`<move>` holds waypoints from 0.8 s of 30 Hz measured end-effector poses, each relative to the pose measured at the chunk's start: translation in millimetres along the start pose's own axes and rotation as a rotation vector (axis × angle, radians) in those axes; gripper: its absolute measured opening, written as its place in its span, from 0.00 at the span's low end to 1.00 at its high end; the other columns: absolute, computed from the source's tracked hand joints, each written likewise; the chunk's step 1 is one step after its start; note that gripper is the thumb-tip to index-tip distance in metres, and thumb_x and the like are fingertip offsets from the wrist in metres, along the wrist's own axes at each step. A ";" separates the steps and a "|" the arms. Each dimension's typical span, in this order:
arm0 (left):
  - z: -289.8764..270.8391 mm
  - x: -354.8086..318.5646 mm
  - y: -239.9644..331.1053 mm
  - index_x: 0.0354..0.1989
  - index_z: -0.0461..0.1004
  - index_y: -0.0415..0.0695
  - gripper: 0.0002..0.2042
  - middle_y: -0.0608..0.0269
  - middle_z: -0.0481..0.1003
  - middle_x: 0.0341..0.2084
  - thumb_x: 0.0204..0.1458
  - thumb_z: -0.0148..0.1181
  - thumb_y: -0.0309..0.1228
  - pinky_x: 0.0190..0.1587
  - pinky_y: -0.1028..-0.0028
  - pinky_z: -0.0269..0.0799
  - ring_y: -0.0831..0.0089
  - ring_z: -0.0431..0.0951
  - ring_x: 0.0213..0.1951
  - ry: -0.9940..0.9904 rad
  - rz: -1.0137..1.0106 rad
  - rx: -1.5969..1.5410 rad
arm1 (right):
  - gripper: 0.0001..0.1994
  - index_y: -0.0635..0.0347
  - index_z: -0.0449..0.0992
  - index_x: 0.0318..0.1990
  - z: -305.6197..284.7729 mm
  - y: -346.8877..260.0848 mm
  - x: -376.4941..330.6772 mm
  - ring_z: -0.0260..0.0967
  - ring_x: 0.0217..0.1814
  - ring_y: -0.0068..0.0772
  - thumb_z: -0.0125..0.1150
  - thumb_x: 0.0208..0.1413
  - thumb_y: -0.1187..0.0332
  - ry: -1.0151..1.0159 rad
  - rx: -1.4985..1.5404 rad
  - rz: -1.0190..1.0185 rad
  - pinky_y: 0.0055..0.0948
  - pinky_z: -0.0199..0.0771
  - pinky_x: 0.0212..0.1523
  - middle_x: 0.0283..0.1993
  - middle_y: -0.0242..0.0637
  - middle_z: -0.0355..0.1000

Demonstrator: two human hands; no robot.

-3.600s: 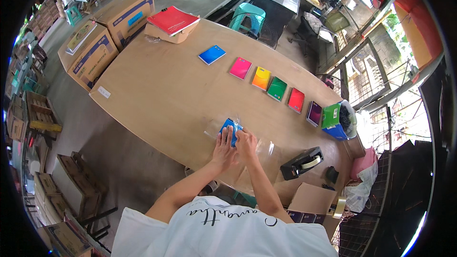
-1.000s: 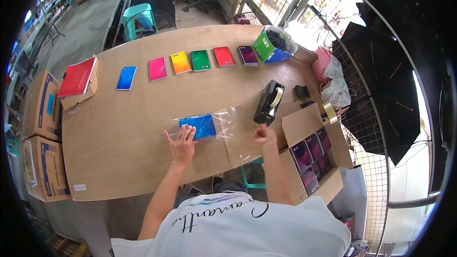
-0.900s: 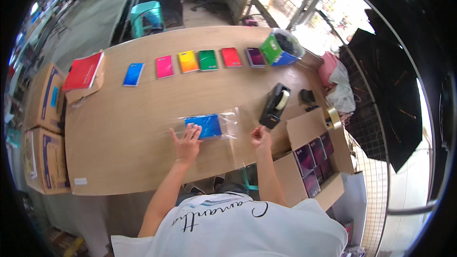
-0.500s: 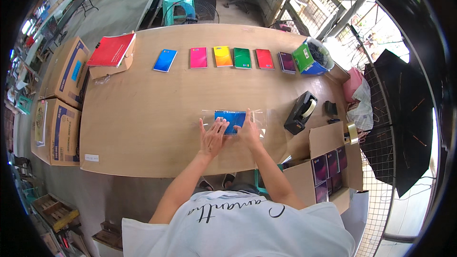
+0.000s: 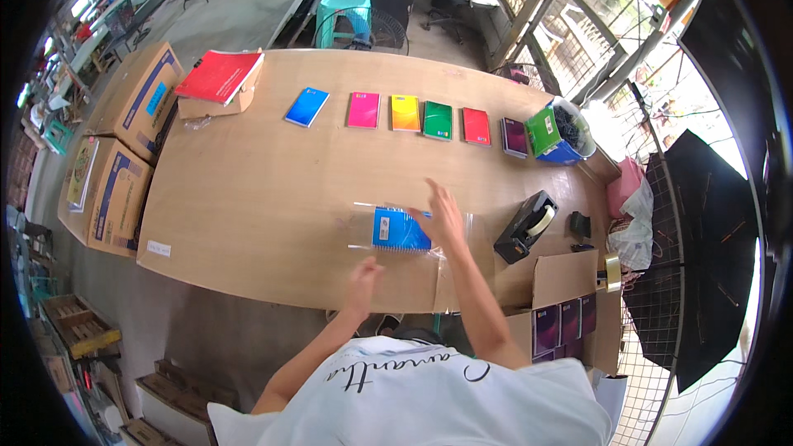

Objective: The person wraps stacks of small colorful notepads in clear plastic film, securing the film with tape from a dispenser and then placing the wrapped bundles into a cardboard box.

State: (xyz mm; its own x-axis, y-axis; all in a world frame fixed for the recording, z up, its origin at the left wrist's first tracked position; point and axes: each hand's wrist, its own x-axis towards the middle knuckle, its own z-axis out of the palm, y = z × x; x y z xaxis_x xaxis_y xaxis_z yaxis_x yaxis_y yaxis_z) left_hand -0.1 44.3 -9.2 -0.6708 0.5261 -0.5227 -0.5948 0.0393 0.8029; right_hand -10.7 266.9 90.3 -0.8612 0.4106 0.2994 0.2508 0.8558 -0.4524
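One blue spiral notebook (image 5: pixel 405 233) flat on the table (image 5: pixel 248 173), cover up, coil (image 5: pixel 403 248) along its 6 o'clock edge. Clear film (image 5: pixel 362 231) sticks out past it at 9 and 3; can't tell if it also runs over the cover.

Clock centred on that notebook:
- Left hand (image 5: pixel 363 281) at 7, apart from it. Fingers drawn in, motion-blurred; can't tell if it pinches anything.
- Right hand (image 5: pixel 440 213) at 2, over the notebook's right end. Fingers spread, thumb well away from them; contact with cover or film unclear.
- Black tape dispenser (image 5: pixel 516 239) at 3.
- Carton (image 5: pixel 566 281) at 4, packed purple notebooks (image 5: pixel 547 329) inside.
- Row from 11 to 2: second blue notebook (image 5: pixel 307 106), pink notebook (image 5: pixel 363 110), yellow notebook (image 5: pixel 405 113), green notebook (image 5: pixel 437 120), red notebook (image 5: pixel 476 126), purple notebook (image 5: pixel 514 137).

Handling, my read: light, pages semi-stiff as a block, glossy cover probably slick against film. Film thin, likely creases easily. Coil could bend under load. Best hold: flat fingers mid-cover, or pinch the block at its 9 and 3 ends. Don't lift by film alone.
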 end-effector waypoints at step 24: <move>-0.5 -9.5 42.8 0.63 0.48 0.39 0.39 0.45 0.54 0.64 0.41 0.61 0.25 0.67 0.54 0.44 0.51 0.54 0.66 0.150 1.241 0.757 | 0.31 0.55 0.66 0.57 -115.5 -13.7 -53.7 0.69 0.53 0.39 0.67 0.40 0.76 -0.414 0.136 -0.424 0.35 0.67 0.54 0.56 0.36 0.69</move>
State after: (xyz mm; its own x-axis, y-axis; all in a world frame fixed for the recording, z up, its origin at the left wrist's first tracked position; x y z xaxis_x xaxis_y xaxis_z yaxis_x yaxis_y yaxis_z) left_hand -19.4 40.6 30.0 -0.6355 0.4643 0.6169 0.7265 0.0891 0.6813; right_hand 83.2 269.5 177.4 -0.9810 -0.1368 0.1375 -0.1866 0.8592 -0.4764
